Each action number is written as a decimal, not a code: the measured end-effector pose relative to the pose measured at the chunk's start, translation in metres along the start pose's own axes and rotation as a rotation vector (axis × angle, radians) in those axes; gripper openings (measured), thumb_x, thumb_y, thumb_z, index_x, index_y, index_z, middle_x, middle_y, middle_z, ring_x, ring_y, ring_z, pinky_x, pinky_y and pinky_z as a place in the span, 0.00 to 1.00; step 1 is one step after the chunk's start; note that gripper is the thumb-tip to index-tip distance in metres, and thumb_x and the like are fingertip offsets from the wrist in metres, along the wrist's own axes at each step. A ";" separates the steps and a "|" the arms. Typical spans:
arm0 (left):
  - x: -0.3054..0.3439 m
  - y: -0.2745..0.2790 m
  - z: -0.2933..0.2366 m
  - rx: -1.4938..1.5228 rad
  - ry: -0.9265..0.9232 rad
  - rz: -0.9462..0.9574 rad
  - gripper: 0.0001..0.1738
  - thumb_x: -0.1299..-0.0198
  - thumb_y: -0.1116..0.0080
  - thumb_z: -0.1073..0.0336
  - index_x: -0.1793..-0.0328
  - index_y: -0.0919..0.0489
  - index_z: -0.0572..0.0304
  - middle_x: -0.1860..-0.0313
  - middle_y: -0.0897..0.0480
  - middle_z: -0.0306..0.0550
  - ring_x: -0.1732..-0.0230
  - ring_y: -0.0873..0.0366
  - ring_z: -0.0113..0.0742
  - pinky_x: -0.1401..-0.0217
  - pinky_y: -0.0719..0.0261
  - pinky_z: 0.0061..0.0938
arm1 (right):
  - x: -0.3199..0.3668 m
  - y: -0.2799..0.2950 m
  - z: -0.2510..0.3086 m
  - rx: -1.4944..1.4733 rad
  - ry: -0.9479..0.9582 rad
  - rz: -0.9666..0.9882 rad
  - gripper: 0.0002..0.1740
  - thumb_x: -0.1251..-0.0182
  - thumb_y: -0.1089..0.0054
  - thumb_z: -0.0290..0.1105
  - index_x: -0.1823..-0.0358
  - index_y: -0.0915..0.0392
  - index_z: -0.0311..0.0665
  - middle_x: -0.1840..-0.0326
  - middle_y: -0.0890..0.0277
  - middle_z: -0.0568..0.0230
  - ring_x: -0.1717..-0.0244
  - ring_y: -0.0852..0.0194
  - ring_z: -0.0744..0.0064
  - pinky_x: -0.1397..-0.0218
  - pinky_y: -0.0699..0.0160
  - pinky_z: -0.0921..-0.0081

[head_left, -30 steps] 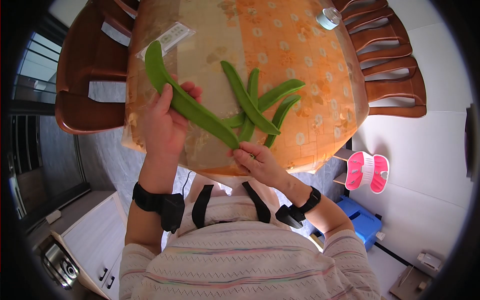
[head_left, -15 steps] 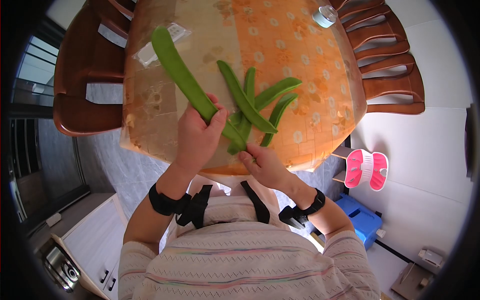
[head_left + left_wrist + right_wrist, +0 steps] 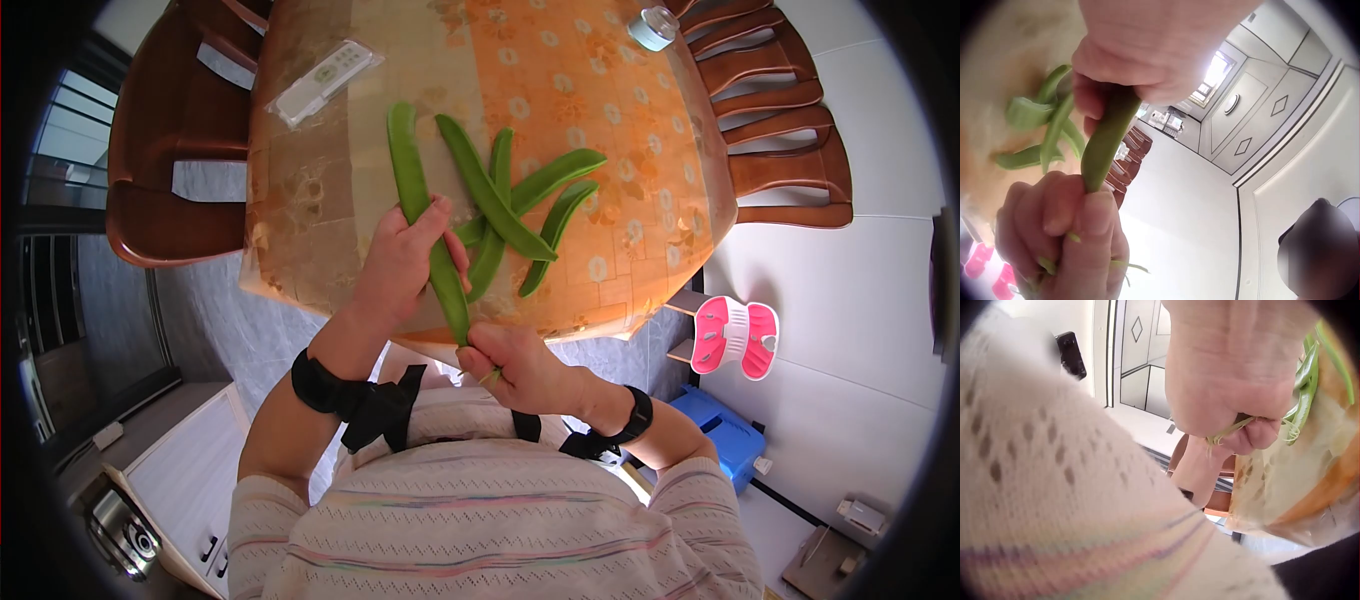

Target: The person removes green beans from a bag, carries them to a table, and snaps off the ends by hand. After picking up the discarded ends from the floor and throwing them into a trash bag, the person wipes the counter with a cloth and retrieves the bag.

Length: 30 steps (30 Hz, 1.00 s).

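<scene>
A long, flat green bean pod (image 3: 405,160) slants over the near edge of the table. My left hand (image 3: 400,262) grips it around the middle, its fingers wrapped about the pod. At the near tip, my right hand (image 3: 525,368) pinches the pod between thumb and fingers. Thin pale-green strings (image 3: 1127,265) stick out of the right fist, and the right wrist view shows more of these strings (image 3: 1232,431) under the palm. Just to the right on the table lies a crossed pile of several similar bean pods (image 3: 500,205).
A patterned cloth under clear plastic covers the table (image 3: 640,130). A remote in a clear wrapper (image 3: 325,80) lies at the far left, and a small jar (image 3: 653,28) stands at the far right. Wooden chairs (image 3: 790,170) line both sides. A pink-and-white seat (image 3: 735,338) is at the right.
Both hands came nearer the body with the held pod, which swung more upright. My left hand slid rightward and down along it toward the right hand. The pile stayed put.
</scene>
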<state>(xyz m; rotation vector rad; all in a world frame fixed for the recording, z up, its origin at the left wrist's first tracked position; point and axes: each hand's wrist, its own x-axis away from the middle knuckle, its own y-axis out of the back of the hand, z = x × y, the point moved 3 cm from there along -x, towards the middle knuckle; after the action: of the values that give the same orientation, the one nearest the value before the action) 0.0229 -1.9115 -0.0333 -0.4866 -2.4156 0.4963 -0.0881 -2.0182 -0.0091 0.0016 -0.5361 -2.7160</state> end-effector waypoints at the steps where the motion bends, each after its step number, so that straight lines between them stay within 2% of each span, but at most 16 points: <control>1: -0.001 0.001 0.000 0.001 0.001 -0.002 0.14 0.38 0.50 0.58 0.58 0.33 0.62 0.83 0.26 0.48 0.85 0.27 0.36 0.82 0.27 0.28 | 0.000 0.000 0.001 -0.001 0.000 0.002 0.09 0.36 0.52 0.30 0.72 0.37 0.32 0.77 0.35 0.46 0.75 0.36 0.44 0.72 0.37 0.60; 4: -0.004 0.002 0.007 0.078 0.063 0.044 0.13 0.39 0.50 0.58 0.58 0.33 0.61 0.82 0.25 0.48 0.85 0.26 0.38 0.82 0.26 0.30 | 0.001 0.002 0.003 0.019 0.015 0.009 0.09 0.37 0.52 0.30 0.72 0.37 0.33 0.77 0.35 0.47 0.74 0.35 0.44 0.72 0.37 0.61; 7: -0.002 0.000 0.005 0.083 0.063 0.038 0.14 0.39 0.49 0.58 0.59 0.32 0.61 0.82 0.25 0.46 0.85 0.27 0.35 0.83 0.26 0.27 | 0.004 0.007 -0.006 0.050 -0.038 0.035 0.09 0.37 0.51 0.29 0.71 0.36 0.32 0.76 0.34 0.47 0.73 0.35 0.45 0.71 0.36 0.62; 10: 0.010 -0.001 0.003 -0.101 -0.016 -0.069 0.13 0.39 0.47 0.58 0.63 0.27 0.62 0.82 0.25 0.41 0.85 0.28 0.29 0.83 0.31 0.21 | 0.000 0.018 -0.010 -0.062 -0.145 -0.027 0.08 0.36 0.53 0.30 0.68 0.34 0.32 0.76 0.33 0.49 0.73 0.33 0.49 0.71 0.35 0.65; 12: 0.013 0.000 0.011 -0.240 -0.019 0.085 0.12 0.39 0.46 0.59 0.65 0.26 0.61 0.81 0.26 0.38 0.85 0.30 0.24 0.84 0.34 0.18 | -0.006 0.026 -0.010 -0.178 -0.185 -0.089 0.09 0.33 0.56 0.32 0.63 0.32 0.31 0.76 0.33 0.53 0.74 0.33 0.57 0.70 0.34 0.66; 13: 0.013 0.000 0.013 -0.240 -0.020 0.087 0.12 0.39 0.46 0.59 0.65 0.26 0.61 0.81 0.26 0.38 0.85 0.30 0.24 0.84 0.34 0.18 | -0.006 0.025 -0.014 -0.176 -0.186 -0.090 0.09 0.33 0.56 0.32 0.63 0.32 0.31 0.76 0.33 0.53 0.74 0.33 0.57 0.70 0.34 0.66; 15: 0.014 0.000 0.013 -0.288 -0.069 0.034 0.10 0.40 0.45 0.62 0.63 0.26 0.61 0.79 0.25 0.38 0.84 0.31 0.21 0.84 0.35 0.16 | -0.005 0.020 -0.031 -0.141 -0.274 -0.123 0.12 0.30 0.58 0.35 0.62 0.31 0.32 0.78 0.35 0.62 0.75 0.36 0.71 0.73 0.35 0.72; 16: 0.014 -0.002 0.013 -0.285 -0.069 0.035 0.10 0.40 0.45 0.62 0.63 0.26 0.61 0.79 0.25 0.38 0.84 0.31 0.21 0.84 0.35 0.16 | -0.005 0.020 -0.035 -0.139 -0.275 -0.123 0.12 0.30 0.58 0.35 0.62 0.31 0.32 0.78 0.35 0.62 0.75 0.36 0.71 0.73 0.35 0.72; 18: 0.015 -0.004 0.010 -0.266 -0.189 -0.011 0.09 0.40 0.46 0.64 0.62 0.26 0.62 0.78 0.25 0.38 0.83 0.31 0.20 0.82 0.35 0.15 | -0.004 0.014 -0.044 -0.593 -0.470 -0.066 0.14 0.29 0.58 0.38 0.63 0.30 0.34 0.79 0.39 0.72 0.77 0.42 0.81 0.76 0.39 0.81; 19: 0.016 -0.005 0.011 -0.266 -0.189 -0.012 0.09 0.40 0.46 0.64 0.62 0.26 0.62 0.78 0.25 0.38 0.83 0.31 0.20 0.82 0.35 0.15 | -0.005 0.014 -0.042 -0.594 -0.470 -0.066 0.14 0.29 0.58 0.38 0.63 0.30 0.34 0.79 0.39 0.72 0.77 0.42 0.81 0.76 0.39 0.81; 21: 0.019 -0.006 0.010 -0.361 -0.331 -0.041 0.08 0.40 0.46 0.65 0.63 0.26 0.63 0.77 0.24 0.38 0.83 0.31 0.20 0.82 0.34 0.15 | -0.006 0.014 -0.037 -0.753 -0.510 -0.096 0.14 0.30 0.57 0.41 0.67 0.30 0.38 0.83 0.48 0.78 0.82 0.54 0.87 0.82 0.55 0.88; 22: 0.019 -0.005 0.013 -0.362 -0.331 -0.039 0.08 0.40 0.46 0.65 0.63 0.26 0.63 0.77 0.24 0.38 0.83 0.31 0.20 0.82 0.34 0.15 | -0.006 0.014 -0.037 -0.754 -0.510 -0.098 0.14 0.30 0.57 0.41 0.67 0.30 0.38 0.83 0.48 0.78 0.82 0.54 0.87 0.82 0.55 0.88; 25: 0.021 -0.004 0.019 -0.551 -0.511 -0.046 0.08 0.40 0.45 0.66 0.63 0.26 0.63 0.78 0.25 0.37 0.79 0.29 0.21 0.79 0.33 0.17 | -0.005 0.013 -0.044 -0.885 -0.521 -0.082 0.14 0.30 0.56 0.40 0.69 0.31 0.39 0.83 0.49 0.78 0.83 0.54 0.87 0.83 0.56 0.87; 27: 0.027 -0.013 0.015 -0.904 -0.861 -0.037 0.07 0.43 0.43 0.69 0.63 0.26 0.64 0.76 0.24 0.41 0.77 0.27 0.28 0.75 0.30 0.22 | -0.003 0.008 -0.055 -0.919 -0.623 -0.075 0.12 0.32 0.53 0.39 0.69 0.29 0.40 0.83 0.46 0.78 0.84 0.51 0.88 0.85 0.54 0.86; 28: 0.027 -0.014 0.018 -0.907 -0.871 -0.023 0.07 0.43 0.43 0.69 0.63 0.26 0.64 0.76 0.24 0.41 0.77 0.27 0.28 0.75 0.30 0.22 | -0.005 0.007 -0.056 -0.919 -0.612 -0.089 0.12 0.32 0.53 0.39 0.69 0.29 0.40 0.83 0.46 0.78 0.84 0.51 0.88 0.85 0.54 0.86; 30: 0.029 -0.021 0.023 -1.171 -0.997 -0.045 0.09 0.48 0.41 0.70 0.61 0.27 0.61 0.74 0.25 0.46 0.76 0.25 0.39 0.71 0.28 0.28 | -0.005 0.002 -0.057 -1.025 -0.807 -0.075 0.12 0.35 0.50 0.39 0.72 0.29 0.41 0.85 0.46 0.78 0.85 0.51 0.88 0.86 0.54 0.86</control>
<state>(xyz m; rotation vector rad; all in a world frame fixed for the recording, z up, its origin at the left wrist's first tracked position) -0.0179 -1.9214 -0.0259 -0.7463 -3.4856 -1.0548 -0.0784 -2.0385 -0.0613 -1.3557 0.7308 -2.6399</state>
